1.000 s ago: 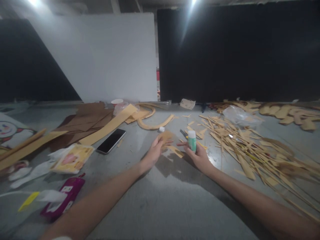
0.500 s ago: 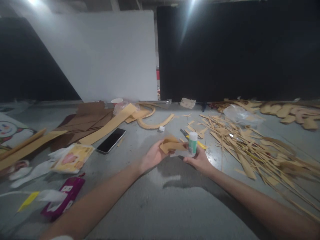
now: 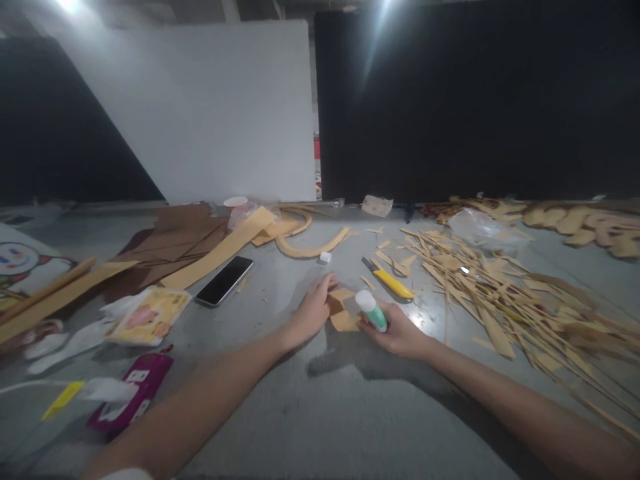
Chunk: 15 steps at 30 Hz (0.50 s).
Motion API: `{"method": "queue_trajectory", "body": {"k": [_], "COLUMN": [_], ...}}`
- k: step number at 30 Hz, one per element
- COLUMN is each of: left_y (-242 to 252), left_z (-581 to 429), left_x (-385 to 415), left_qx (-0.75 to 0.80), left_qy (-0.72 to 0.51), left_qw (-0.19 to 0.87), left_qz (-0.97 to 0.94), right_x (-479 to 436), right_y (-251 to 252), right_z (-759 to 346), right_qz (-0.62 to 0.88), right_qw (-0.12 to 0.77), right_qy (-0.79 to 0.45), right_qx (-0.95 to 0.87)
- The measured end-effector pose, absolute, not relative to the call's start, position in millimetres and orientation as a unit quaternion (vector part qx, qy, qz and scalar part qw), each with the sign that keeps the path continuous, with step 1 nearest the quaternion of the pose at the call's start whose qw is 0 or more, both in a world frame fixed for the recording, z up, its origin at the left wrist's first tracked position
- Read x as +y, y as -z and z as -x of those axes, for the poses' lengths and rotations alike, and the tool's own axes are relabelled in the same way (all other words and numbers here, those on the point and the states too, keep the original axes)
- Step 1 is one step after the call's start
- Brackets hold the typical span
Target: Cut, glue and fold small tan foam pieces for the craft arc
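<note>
Near the middle of the table, my left hand (image 3: 311, 312) is closed on the left edge of a small bent tan piece (image 3: 345, 319) that looks like paper or thin foam sheet. A green-and-white glue stick (image 3: 373, 312) is gripped in my right hand (image 3: 400, 331), its white end tilted up and to the left. The right fingertips are close to the right side of the tan piece; whether they also pinch it is unclear. Beyond the hands a small white cap (image 3: 325, 257) lies on the table. A yellow utility knife (image 3: 393, 280) rests behind my right hand.
Thin tan offcuts (image 3: 480, 300) are heaped at the right. At left lie a phone (image 3: 225, 281), a tissue pack (image 3: 149, 318), a purple power strip (image 3: 133, 393) and brown sheets (image 3: 175, 233). A curved tan strip (image 3: 305, 252) sits farther back, before upright panels (image 3: 225, 113).
Both hands have lowered the tan piece toward the table. The glue stick has tipped from upright to leaning left, and the knife behind it is now fully uncovered.
</note>
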<state>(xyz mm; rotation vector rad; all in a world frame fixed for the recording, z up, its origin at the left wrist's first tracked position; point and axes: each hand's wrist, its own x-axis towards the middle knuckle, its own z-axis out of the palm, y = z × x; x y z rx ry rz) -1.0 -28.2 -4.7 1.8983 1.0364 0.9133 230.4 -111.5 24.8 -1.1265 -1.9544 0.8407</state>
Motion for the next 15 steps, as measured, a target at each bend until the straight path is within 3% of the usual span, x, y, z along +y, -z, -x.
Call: {"method": "queue_trajectory", "body": {"k": [8,12,15], "left_y": [-21.5,-32.5,-34.2], "left_z": [-1.1,-0.7,2.1], "left_x": [-42.9,-46.7,-47.0], "left_qx": [0.506,0.480,0.438], "left_qy": [-0.280,-0.200,-0.183], "left_qw": [-0.023,-0.095,-0.061], "left_qz": [-0.815,-0.849,-0.878], "right_x": [-108.6,-106.9,-107.0], "right_y": [-28.5,-27.4,-27.8], "right_z": [-225.9,-225.4,-226.6], "right_qz": [0.433,0.441,0.434], "right_qw": [0.325,0.321,0.328], "right_qy": [-0.356,-0.391,-0.434], "right_qx": [-0.762,-0.741,-0.718]}}
